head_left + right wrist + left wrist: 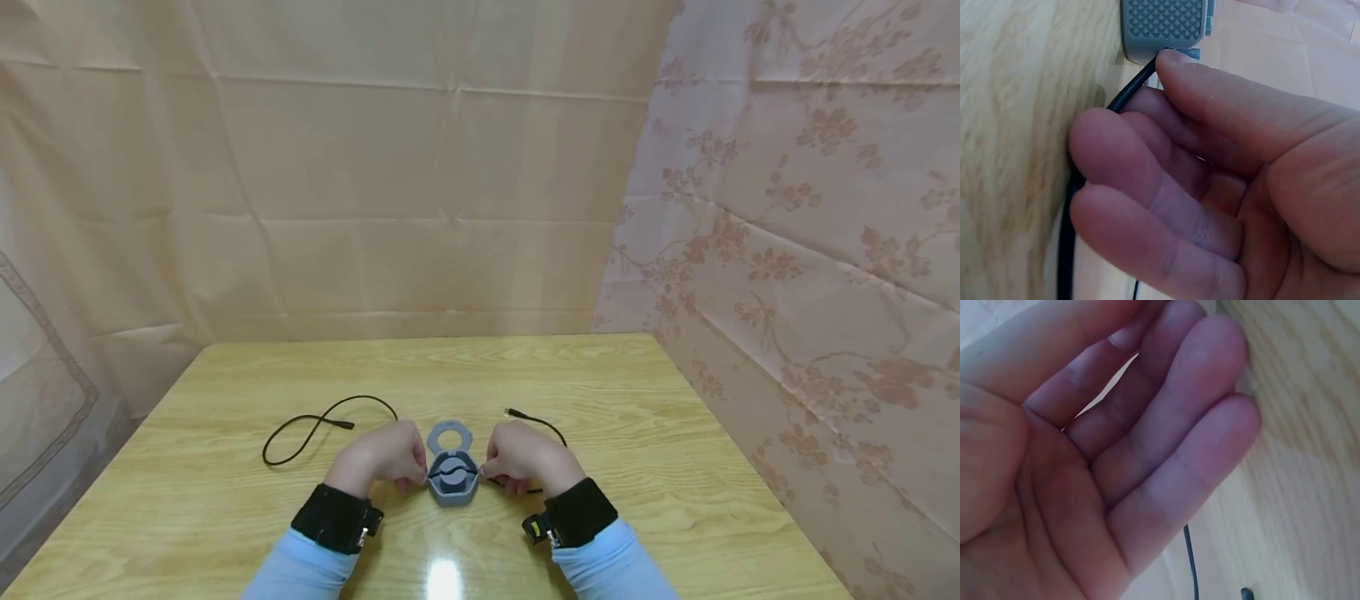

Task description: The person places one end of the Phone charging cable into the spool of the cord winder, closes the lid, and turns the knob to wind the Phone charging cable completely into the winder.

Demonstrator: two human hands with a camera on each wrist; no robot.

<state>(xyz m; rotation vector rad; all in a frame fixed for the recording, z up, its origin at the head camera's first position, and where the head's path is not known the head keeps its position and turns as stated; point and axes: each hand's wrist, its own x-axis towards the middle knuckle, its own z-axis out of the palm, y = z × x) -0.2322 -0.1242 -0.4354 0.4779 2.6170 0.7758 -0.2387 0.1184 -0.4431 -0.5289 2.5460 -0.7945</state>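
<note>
A small grey hexagonal cable case lies on the table between the hands, its ring-shaped lid swung open to the far side. A thin black cable runs across the middle of the case. The left hand pinches this cable close to the left wall; its own wrist view shows curled fingers but hides the pinch. On the opposite side, the right hand holds the cable with the thumb tip right beside the case's textured wall.
One cable end with a plug lies in a loop left of the left hand. Beyond the right hand rests the other plug. The wooden table meets a beige curtain behind and a floral one at right.
</note>
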